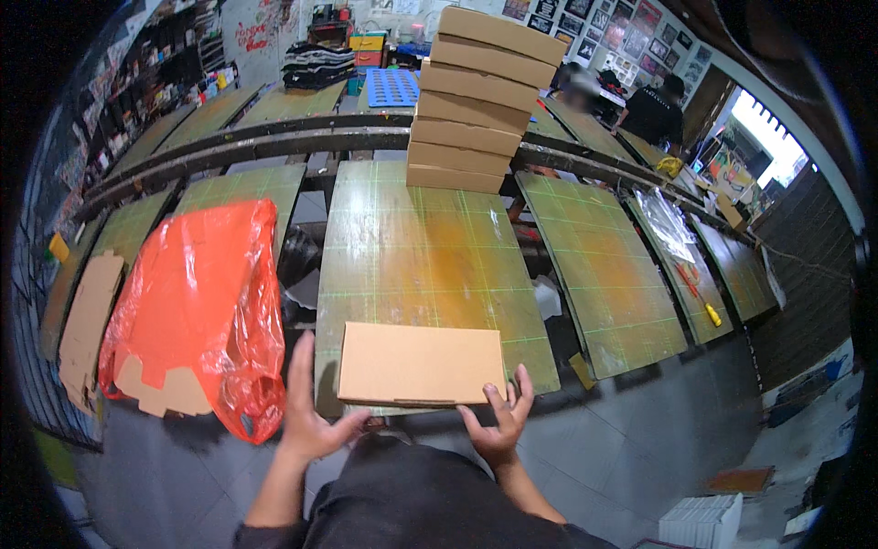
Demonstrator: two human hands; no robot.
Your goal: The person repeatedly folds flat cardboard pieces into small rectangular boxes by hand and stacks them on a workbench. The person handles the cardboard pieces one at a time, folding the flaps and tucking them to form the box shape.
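A closed brown cardboard box (421,363) lies flat at the near edge of the middle board. My left hand (313,416) is beside the box's left end, fingers stretched and thumb apart, with nothing in it. At the box's near right corner, my right hand (498,416) has its fingers spread; the fingertips are close to the cardboard, and whether they touch it I cannot tell. Farther back on the same board rises a tall stack of similar brown boxes (471,110), leaning slightly to the right toward its top.
Left lies a red plastic bag (197,302) with flat cardboard poking out, beside a flat cardboard piece (90,329). Rightward are clear plastic bags (666,224) and a yellow-handled screwdriver (712,315). A dark rail (256,148) crosses behind the boards. A person in black (651,112) is far right.
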